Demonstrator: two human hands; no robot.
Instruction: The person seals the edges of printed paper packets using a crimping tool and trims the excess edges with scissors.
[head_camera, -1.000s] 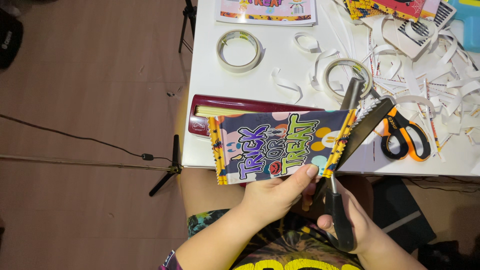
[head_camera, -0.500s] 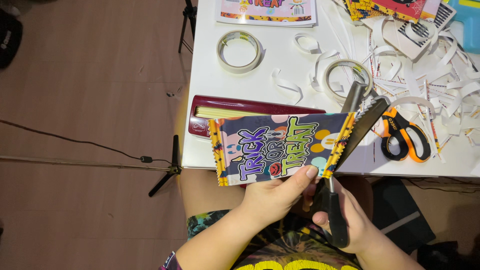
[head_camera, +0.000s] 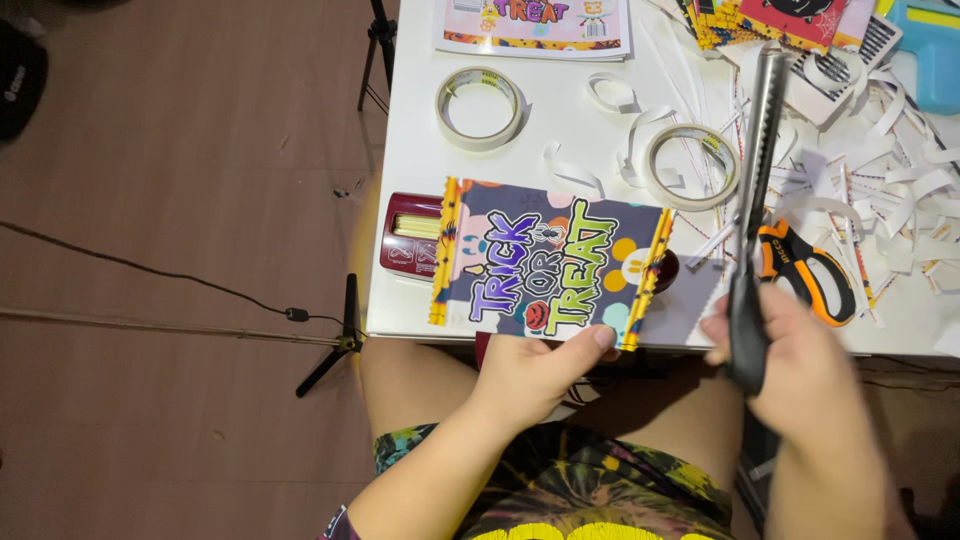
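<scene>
My left hand pinches the bottom edge of a colourful printed card with purple, yellow and orange artwork, held flat over the table's near edge. My right hand grips the black handles of long black-bladed scissors. Their blades are together and point away from me, to the right of the card and apart from it. A thin white strip hangs by the blades.
The white table carries a dark red stapler under the card, two tape rolls, orange-handled scissors, a heap of white paper strips and more printed sheets. A tripod leg and cable lie on the wooden floor.
The scissors have left the card's right edge and swung upright to the right, blades shut. The card has been lowered flatter and slightly left.
</scene>
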